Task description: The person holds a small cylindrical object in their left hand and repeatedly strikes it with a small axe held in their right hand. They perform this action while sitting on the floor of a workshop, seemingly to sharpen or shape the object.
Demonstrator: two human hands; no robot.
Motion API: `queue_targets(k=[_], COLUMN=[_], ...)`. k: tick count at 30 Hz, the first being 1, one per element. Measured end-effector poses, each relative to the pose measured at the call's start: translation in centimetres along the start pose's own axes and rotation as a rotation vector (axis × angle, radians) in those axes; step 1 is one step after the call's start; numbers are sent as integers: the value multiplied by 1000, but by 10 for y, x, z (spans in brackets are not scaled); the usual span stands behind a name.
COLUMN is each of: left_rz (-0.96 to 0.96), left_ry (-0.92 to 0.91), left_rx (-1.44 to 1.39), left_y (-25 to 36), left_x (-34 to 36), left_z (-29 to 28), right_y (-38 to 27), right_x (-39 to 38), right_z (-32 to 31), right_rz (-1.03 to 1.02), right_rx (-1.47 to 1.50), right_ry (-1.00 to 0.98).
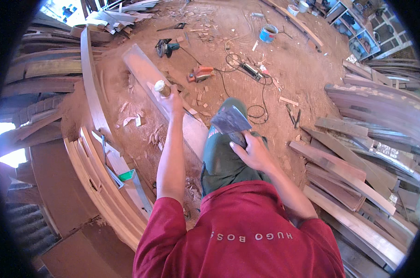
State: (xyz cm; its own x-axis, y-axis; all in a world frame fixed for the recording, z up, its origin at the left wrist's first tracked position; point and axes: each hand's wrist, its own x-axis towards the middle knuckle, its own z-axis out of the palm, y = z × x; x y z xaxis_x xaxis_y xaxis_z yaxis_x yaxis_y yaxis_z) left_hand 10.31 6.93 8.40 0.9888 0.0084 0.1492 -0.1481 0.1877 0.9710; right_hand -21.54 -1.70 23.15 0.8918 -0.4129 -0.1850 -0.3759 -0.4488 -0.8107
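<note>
My left hand [174,103] is wrapped round the wooden handle of a chisel [162,88], whose pale, worn butt points up. The dark blade seems to run toward my knee, over a long wooden plank [147,69]. My right hand [252,152] grips the short handle of a hatchet [230,120] above my thigh. Its broad grey steel head points up and left, apart from the chisel. The plank lies slanting on the floor, its near end beside my left leg. Wood chips [133,120] lie along its left side.
A circular saw [166,48], an orange power tool [200,74] and a power strip [250,71] with looping cords lie ahead. Beyond them stands a blue paint bucket [268,34]. Curved timbers [94,88] are stacked at left, boards [339,167] at right.
</note>
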Motion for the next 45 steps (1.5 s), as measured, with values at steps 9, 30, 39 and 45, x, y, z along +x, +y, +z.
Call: queue_targets(k=[9, 30, 39, 45], left_rz=[95, 266, 82, 296], left_ry=[-194, -398, -371, -382], left_rx=[-50, 312, 250, 347], left_y=[73, 21, 23, 9], left_x=[-8, -84, -95, -92], left_z=[3, -14, -13, -20], right_y=[61, 61, 64, 61], right_x=[-39, -35, -37, -37], right_z=[36, 32, 34, 33], right_rz=[111, 154, 131, 137], right_rx=[54, 74, 88, 84], right_ry=[-43, -153, -121, -133])
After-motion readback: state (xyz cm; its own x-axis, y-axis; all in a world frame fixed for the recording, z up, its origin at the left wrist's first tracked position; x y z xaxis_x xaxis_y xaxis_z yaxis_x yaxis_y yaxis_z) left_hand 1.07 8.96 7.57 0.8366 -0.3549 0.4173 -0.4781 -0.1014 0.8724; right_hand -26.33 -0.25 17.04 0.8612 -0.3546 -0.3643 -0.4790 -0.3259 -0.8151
